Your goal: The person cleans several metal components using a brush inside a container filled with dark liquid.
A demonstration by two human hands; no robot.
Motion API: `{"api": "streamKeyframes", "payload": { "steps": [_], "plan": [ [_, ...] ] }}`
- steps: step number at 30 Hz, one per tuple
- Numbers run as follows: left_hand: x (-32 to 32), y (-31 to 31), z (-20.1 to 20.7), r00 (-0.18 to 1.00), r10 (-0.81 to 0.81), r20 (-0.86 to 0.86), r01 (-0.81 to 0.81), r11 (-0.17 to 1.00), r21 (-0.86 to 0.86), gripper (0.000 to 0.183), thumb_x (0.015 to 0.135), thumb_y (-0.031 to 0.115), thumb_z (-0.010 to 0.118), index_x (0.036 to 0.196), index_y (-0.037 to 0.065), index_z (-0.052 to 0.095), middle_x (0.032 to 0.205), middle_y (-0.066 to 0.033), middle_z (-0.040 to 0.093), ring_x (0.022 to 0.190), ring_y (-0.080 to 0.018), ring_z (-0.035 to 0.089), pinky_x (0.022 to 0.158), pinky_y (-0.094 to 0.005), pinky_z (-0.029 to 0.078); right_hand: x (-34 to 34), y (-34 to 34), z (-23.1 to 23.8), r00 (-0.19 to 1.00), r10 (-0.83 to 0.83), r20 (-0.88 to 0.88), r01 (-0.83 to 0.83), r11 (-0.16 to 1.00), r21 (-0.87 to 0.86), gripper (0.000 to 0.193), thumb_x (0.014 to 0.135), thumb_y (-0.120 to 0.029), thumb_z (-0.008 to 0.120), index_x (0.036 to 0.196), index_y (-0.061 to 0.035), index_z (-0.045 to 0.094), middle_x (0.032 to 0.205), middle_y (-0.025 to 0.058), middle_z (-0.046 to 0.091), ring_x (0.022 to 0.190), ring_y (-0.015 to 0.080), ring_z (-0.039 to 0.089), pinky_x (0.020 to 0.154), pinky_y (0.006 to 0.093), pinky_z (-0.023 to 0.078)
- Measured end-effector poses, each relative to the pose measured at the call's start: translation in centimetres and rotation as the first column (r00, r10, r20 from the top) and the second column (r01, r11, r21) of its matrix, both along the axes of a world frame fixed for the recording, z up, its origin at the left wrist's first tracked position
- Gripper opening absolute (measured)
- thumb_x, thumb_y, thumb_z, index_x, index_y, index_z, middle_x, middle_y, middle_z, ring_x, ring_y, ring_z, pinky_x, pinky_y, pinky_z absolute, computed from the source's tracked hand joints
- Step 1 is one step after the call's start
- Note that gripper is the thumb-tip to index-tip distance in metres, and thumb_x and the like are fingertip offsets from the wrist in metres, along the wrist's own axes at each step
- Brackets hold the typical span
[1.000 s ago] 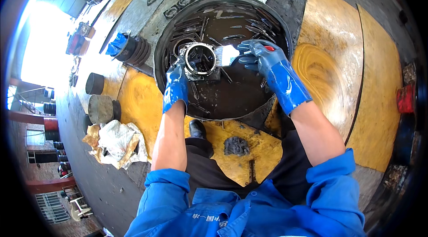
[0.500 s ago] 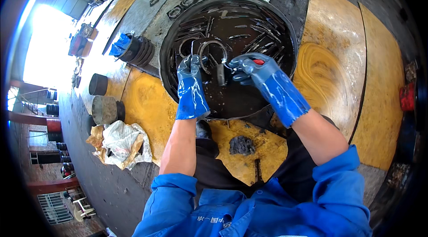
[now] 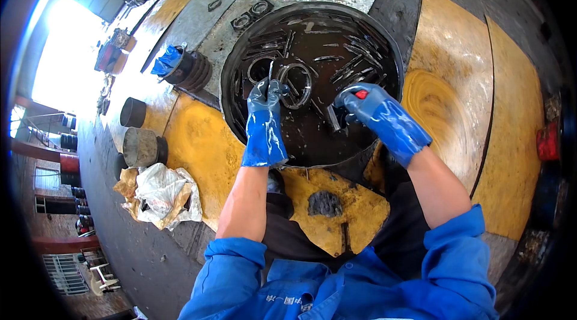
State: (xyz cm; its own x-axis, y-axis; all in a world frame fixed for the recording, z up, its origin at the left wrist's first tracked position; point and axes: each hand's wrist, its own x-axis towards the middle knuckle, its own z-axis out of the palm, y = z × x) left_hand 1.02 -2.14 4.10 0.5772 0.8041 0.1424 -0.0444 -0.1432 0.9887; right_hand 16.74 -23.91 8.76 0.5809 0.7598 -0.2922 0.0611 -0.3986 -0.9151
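1. Open-sided workshop, daylight glaring in at the left; a worn yellow and grey steel floor [image 3: 457,79] runs under everything.
2. A large round black basin [image 3: 384,49] sits in front of the person, holding dark oily liquid and a scatter of metal parts.
3. Beside it: two dark cylinders [image 3: 139,139], a crumpled pale bag [image 3: 159,190], a stack of dark rings with a blue rag [image 3: 183,66] on top.
4. Left hand [image 3: 264,118], blue-gloved, reaches into the basin, fingers curled around the edge of a metal ring [image 3: 296,84] that lies at the liquid's surface.
5. Right hand [image 3: 375,115], also gloved, is closed on a short dark metal piece [image 3: 332,118], low over the liquid.
6. Judgement: parts are being washed or sorted in the bath. The next move calls for a firm hold on slick metal and a steady lift clear of the loose pieces around it.
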Motion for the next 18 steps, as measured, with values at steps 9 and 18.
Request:
{"api": "streamKeyframes", "payload": {
  "steps": [9, 18],
  "plan": [
    [0.7, -0.6, 0.1, 0.999, 0.011, -0.033, -0.013, 0.999, -0.050, 0.025, 0.104, 0.020, 0.065, 0.119, 0.000, 0.069, 0.093, -0.0017, 0.072, 0.081, -0.0091, 0.061, 0.075, -0.0262, 0.050, -1.1, 1.6, -1.0, 0.862, 0.019, -0.506, 0.186, 0.917, 0.352, 0.029, 0.103, -0.026, 0.065, 0.120, -0.0032, 0.070, 0.107, 0.0092, 0.076, 0.082, 0.0194, 0.074, 0.070, 0.0329, 0.062],
    [0.8, 0.1, -0.8, 0.997, 0.071, -0.019, -0.071, 0.997, -0.041, 0.022, 0.103, 0.018, 0.066, 0.113, -0.001, 0.070, 0.091, -0.0042, 0.074, 0.082, -0.0113, 0.064, 0.077, -0.0283, 0.052, -1.3, 2.6, 0.1, 0.836, -0.111, -0.538, 0.262, 0.941, 0.215, 0.030, 0.108, -0.024, 0.052, 0.122, -0.0036, 0.069, 0.110, 0.0107, 0.076, 0.087, 0.0219, 0.075, 0.075, 0.0364, 0.064]
  ]
}}
